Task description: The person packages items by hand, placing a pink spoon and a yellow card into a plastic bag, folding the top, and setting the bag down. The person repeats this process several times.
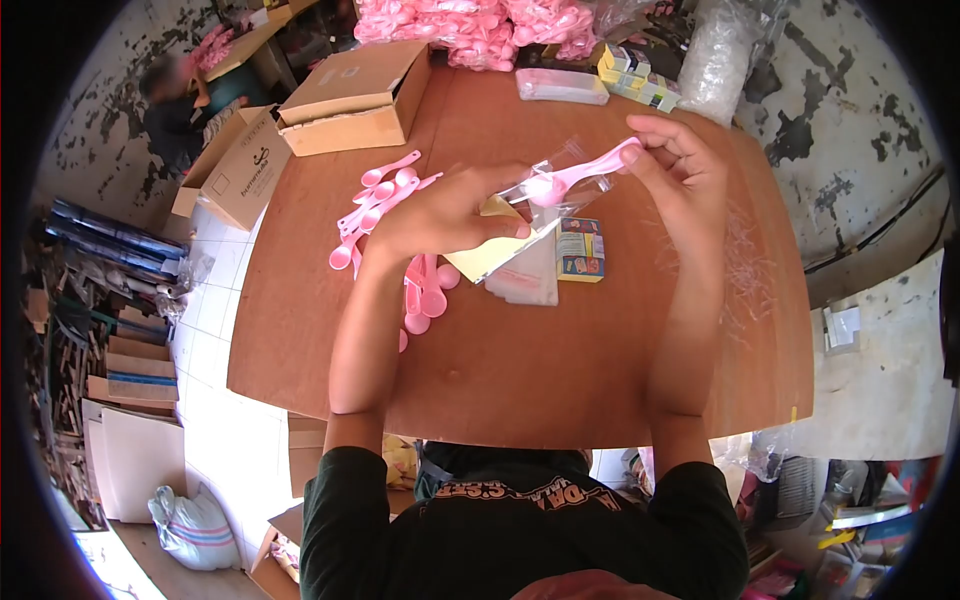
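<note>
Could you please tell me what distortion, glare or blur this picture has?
Head view: the lens bows the table and the corners go black; the white floor is nearly washed out; the clear bag at the left hand shows small bright glints; the far person's head is blurred.

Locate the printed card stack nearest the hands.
In the head view, the printed card stack lies on the table slightly right of centre, between the flat plastic bags and the right wrist.

Dark shirt (530,535) — orange lettering (464,490)
</note>
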Demonstrator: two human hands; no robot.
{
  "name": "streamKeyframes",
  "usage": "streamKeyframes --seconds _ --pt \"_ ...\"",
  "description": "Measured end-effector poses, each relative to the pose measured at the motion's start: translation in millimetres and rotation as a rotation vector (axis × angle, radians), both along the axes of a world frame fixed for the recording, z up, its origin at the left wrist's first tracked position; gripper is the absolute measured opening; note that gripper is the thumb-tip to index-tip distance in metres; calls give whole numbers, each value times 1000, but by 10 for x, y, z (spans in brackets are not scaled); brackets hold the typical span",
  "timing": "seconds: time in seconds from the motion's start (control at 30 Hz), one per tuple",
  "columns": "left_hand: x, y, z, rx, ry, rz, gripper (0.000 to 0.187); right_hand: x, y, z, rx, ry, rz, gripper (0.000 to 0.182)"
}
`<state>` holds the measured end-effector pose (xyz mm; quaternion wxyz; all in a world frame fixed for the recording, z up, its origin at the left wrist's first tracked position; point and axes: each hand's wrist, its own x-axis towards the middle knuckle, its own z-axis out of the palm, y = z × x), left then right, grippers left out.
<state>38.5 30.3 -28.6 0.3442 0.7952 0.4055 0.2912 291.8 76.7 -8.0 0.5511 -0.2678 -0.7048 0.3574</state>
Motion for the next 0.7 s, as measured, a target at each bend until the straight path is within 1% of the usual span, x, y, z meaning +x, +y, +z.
streamKeyframes --seconds 0.07,0.13,0.2,0.3,0.37,0.4,0.47,0.5,0.53,0.57,0.6,0.63,0.67,0.7 --pt "47 -9 0 -56 -8 -33 32 -40 -24 -11 16 27 10 23" --pt "132 -20 33 -73 -11 -12 30 -93 -71 -30 22 44 -28 18" --pt "177 -18 38 -92 -16 8 31 -138 -107 -52 27 33 -43 17" --pt "225 13 -29 -88 -93 20 34 -228 -173 -78 55 43 -82 15" --pt "264 21 -77 -16 -205 58 34 -244 -240 -33 205 -138 -188 13" --pt "279 21 -90 -16 -205 57 34 -260 -178 -24 488 -172 -258 13" --pt "296 28 -96 16 -308 48 33 -250 -88 -69 520 -182 -247 13" --pt "288 33 -88 17 -308 47 33 -242 -71 -78 551 -192 -235 12" --pt "267 39 -74 -35 -257 47 34 -225 -93 -86 552 -193 -234 12" --pt "256 40 -61 -88 -205 47 36 -210 -139 -96 253 -127 -96 12" --pt "275 21 -47 -87 -206 48 36 -205 -166 -98 -47 -59 41 12" --pt "311 -10 -32 -1 -229 54 39 -211 -172 -76 -47 -60 42 12" --pt "328 -24 -24 86 -251 60 44 -223 -183 -36 183 -81 -53 12" --pt "322 -13 -26 87 -251 60 44 -231 -186 -12 413 -102 -149 11"
